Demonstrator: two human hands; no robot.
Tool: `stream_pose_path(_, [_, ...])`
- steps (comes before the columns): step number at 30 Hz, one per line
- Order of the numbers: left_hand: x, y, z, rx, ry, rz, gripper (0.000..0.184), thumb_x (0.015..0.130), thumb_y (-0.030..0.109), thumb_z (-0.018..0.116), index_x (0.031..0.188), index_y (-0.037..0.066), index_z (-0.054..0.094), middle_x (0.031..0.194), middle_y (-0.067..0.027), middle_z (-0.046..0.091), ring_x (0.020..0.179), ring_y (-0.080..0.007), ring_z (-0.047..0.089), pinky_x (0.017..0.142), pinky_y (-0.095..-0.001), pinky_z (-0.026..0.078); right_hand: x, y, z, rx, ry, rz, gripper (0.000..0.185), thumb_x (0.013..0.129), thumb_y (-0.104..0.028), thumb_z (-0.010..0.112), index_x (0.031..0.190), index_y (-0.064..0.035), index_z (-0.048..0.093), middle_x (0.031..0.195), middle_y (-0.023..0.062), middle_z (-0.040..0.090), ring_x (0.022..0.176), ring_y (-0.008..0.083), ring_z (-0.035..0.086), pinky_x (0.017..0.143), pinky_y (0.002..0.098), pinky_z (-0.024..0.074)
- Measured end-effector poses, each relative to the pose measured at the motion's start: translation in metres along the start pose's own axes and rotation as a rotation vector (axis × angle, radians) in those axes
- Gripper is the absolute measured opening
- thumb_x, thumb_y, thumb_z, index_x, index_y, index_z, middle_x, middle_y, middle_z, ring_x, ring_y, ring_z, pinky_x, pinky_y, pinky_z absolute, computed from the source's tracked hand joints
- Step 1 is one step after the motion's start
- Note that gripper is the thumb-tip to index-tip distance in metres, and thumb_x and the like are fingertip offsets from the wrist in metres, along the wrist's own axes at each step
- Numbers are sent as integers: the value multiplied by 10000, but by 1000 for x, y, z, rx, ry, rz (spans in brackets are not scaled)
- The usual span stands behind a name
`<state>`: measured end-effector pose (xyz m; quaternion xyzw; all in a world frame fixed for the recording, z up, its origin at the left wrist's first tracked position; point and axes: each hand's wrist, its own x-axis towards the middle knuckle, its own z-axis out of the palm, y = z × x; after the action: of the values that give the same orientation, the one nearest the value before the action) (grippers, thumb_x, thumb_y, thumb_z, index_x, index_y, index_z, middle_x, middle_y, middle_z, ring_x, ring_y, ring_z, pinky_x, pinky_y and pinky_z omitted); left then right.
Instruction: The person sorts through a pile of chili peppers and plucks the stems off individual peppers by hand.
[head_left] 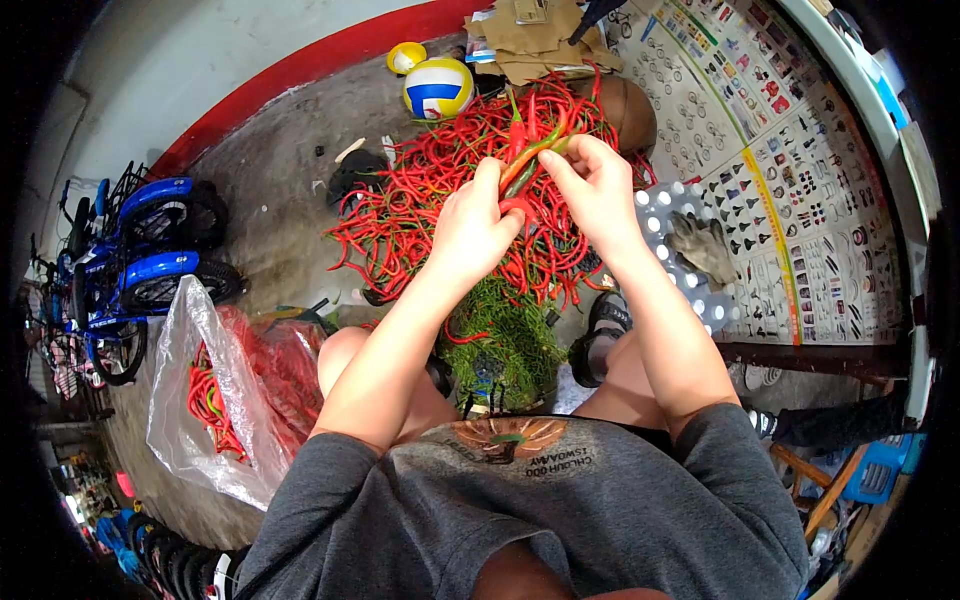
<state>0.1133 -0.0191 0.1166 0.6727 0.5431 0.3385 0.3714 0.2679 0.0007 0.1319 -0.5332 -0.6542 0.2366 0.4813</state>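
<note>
My left hand (474, 222) is closed around a few chili peppers (517, 172), some red, one partly green. They stick up between thumb and fingers above a big heap of red chili peppers (400, 235). Beside it, my right hand (598, 188) pinches the upper end of a green-and-red chili with thumb and forefinger. Both hands are close together over the heap. Below them, between my feet, lies a pile of green chili stems (510, 345) with a red chili (466, 338) on it.
At left stands a clear plastic bag (180, 375) with red chilies inside. Blue bicycles (150, 240) are farther left. A volleyball (438, 88) and flattened cardboard (530, 40) lie behind the heap. Bottles (655, 215) with gloves (702, 248) on top stand at right, near a poster-covered panel (790, 180).
</note>
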Motion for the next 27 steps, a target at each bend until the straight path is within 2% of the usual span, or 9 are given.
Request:
stream_pose_path(2, [0,2,-2,392,134,211,352,719,67,589,1017,-7,416,810,-186,570,785,-323,585,659,-415,440,1,-2,1,-25,13,9,146,736,-101,669,771,16,589,652,60,563,568,124,523,543,259,433])
stream_pose_path(4, [-1,4,-3,395,161,214,343,686,70,593,985,10,435,838,-194,580,815,-382,558,684,-461,414,1,-1,3,227,14,134,135,747,-92,657,780,14,579,621,18,537,564,82,496,533,233,418])
stream_pose_path(6, [-3,4,-6,534,186,237,324,687,79,606,971,38,456,801,-157,575,792,-344,560,681,-430,393,2,4,2,244,-7,107,102,766,-80,645,792,-6,578,616,-12,522,558,42,452,502,212,380])
stream_pose_path(8, [-4,4,-9,584,211,262,324,662,72,623,939,50,457,778,-122,572,782,-306,554,682,-410,381,5,-1,-7,476,-197,357,79,773,-66,641,798,-22,581,618,-14,529,535,36,426,475,209,342])
stream_pose_path(10, [-5,3,-13,633,234,289,326,637,65,641,907,63,457,755,-88,569,771,-269,547,684,-391,370,4,-2,-14,567,-247,390,85,810,-118,622,791,-44,586,636,-21,540,520,35,413,468,196,315])
stream_pose_path(13, [0,-4,-20,667,281,378,299,623,53,620,887,81,483,771,-50,559,781,-245,520,738,-386,361,-3,-1,-20,911,-590,580,235,886,-274,526,805,-59,572,665,-50,480,565,42,384,513,196,298])
stream_pose_path(18, [4,-6,-23,844,318,545,312,627,20,594,920,95,519,791,-39,521,833,-228,502,802,-396,358,6,-17,-36,508,-254,294,252,890,-272,530,985,-46,587,724,-65,502,604,9,383,527,155,290])
stream_pose_path(22, [2,-1,-15,991,343,665,152,693,133,533,844,140,518,788,-4,513,825,-179,505,829,-380,381,4,-4,-24,380,-176,232,225,849,-211,594,952,-11,593,694,-42,524,610,32,428,539,187,345])
stream_pose_path(27, [2,-3,-12,996,371,688,158,692,148,532,850,153,522,783,1,506,835,-170,503,845,-373,365,4,5,-30,594,-162,420,182,842,-210,599,858,-29,594,645,-44,506,554,42,422,499,195,349])
